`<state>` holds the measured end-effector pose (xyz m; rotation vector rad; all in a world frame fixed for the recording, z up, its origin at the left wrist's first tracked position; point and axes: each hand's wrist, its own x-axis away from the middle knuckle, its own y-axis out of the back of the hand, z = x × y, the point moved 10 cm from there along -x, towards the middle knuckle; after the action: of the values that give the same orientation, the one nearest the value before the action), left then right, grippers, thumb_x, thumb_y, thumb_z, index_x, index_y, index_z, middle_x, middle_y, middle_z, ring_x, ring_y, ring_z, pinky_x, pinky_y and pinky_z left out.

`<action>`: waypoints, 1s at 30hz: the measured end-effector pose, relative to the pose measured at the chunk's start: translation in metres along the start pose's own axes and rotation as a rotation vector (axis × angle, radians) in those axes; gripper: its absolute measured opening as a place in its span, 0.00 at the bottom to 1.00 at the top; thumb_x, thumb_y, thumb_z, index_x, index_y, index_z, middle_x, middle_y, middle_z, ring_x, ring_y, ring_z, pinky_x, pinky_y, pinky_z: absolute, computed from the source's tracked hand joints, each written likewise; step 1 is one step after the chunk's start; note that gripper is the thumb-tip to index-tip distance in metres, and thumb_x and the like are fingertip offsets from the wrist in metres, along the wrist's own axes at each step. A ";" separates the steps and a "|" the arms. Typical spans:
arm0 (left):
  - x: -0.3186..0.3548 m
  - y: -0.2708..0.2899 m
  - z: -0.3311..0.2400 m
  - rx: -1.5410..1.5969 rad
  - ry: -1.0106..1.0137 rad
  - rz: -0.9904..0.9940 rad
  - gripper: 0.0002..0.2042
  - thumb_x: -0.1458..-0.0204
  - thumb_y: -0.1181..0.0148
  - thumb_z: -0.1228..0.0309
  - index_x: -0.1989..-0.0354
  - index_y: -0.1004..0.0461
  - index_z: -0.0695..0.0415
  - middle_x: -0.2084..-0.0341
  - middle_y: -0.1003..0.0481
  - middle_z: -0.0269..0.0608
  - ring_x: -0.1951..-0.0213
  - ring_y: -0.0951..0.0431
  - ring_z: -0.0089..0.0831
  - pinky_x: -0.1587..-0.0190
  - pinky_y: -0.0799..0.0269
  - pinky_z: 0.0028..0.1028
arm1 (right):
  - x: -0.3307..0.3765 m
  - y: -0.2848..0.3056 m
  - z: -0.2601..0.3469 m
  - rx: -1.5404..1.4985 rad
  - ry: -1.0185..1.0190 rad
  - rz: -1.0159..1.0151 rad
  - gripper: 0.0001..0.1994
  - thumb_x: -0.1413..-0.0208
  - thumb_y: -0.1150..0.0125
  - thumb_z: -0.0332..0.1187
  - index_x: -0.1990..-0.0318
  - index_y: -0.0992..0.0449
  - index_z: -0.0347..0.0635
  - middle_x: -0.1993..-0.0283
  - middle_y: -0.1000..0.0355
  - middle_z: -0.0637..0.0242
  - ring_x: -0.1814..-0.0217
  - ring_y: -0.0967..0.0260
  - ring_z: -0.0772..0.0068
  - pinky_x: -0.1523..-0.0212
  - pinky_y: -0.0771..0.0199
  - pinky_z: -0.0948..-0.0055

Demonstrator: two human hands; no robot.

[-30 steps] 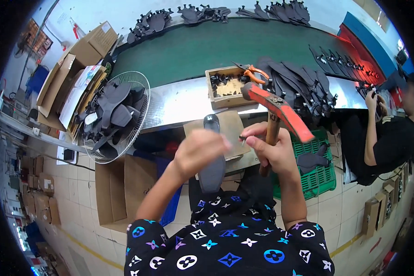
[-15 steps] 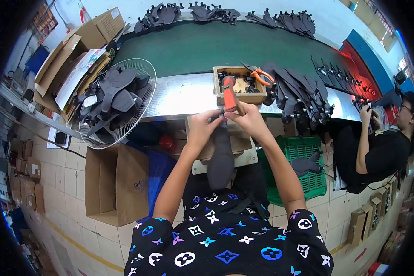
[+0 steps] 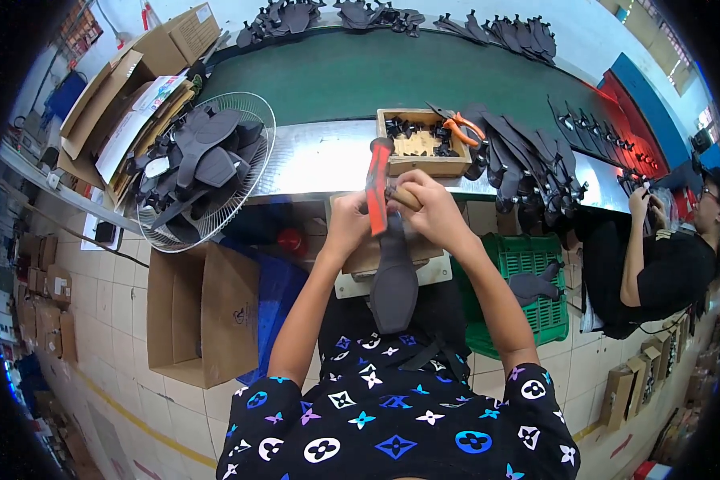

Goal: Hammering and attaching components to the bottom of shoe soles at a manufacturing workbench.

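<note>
My right hand (image 3: pixel 434 210) is closed around the wooden handle of a hammer (image 3: pixel 378 180). Its long red head stands between my hands, over the narrow far end of a dark grey paddle-shaped strap piece (image 3: pixel 394 296). That piece lies lengthwise toward me, across a wooden block (image 3: pixel 424 258) on a pale base plate (image 3: pixel 348 286). Fingers of my left hand (image 3: pixel 346 222) pinch at the strap's narrow end; the hammer head partly covers their tips. Just beyond my hands, a wooden box (image 3: pixel 424 168) holds small black clips, and orange-handled pliers (image 3: pixel 462 128) rest on its right corner.
Similar dark pieces fill a wire basket (image 3: pixel 270 152) at left and lie heaped (image 3: pixel 528 164) at right. A green belt (image 3: pixel 320 84) runs behind the metal table. Below stand an open carton (image 3: pixel 228 320) and a green crate (image 3: pixel 488 324). A co-worker (image 3: pixel 664 264) sits at right.
The hammer head has swung from beyond my hands to upright between them, now hiding the strap's far end. My right hand has turned and risen slightly. The view has shifted a little.
</note>
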<state>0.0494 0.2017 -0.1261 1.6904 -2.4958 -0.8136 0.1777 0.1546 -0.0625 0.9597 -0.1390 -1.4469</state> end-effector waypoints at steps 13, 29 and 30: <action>-0.003 -0.008 0.014 0.354 0.141 0.066 0.13 0.53 0.29 0.73 0.59 0.16 0.63 0.66 0.16 0.37 0.64 0.21 0.20 0.56 0.25 0.24 | 0.053 0.041 0.060 -0.011 -0.032 -0.145 0.19 0.37 0.43 0.25 0.40 0.32 0.30 0.55 0.27 0.45 0.58 0.26 0.44 0.56 0.26 0.62; 0.017 -0.010 0.011 -0.356 -0.009 0.147 0.58 0.54 0.29 0.51 0.25 0.67 0.62 0.42 0.26 0.42 0.31 0.37 0.41 0.26 0.70 0.56 | 0.053 0.034 0.058 0.046 -0.120 -0.092 0.14 0.41 0.42 0.22 0.47 0.26 0.32 0.56 0.25 0.45 0.54 0.23 0.45 0.54 0.22 0.60; 0.016 -0.010 0.014 -0.317 0.007 0.167 0.57 0.54 0.29 0.52 0.25 0.66 0.60 0.41 0.26 0.40 0.31 0.37 0.40 0.27 0.71 0.56 | 0.051 0.050 0.075 0.083 -0.099 -0.124 0.14 0.42 0.42 0.21 0.48 0.26 0.32 0.58 0.25 0.45 0.54 0.23 0.44 0.56 0.23 0.59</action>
<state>0.0469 0.1904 -0.1471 1.3610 -2.3103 -1.1098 0.1796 0.0668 -0.0067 0.9782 -0.2169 -1.6141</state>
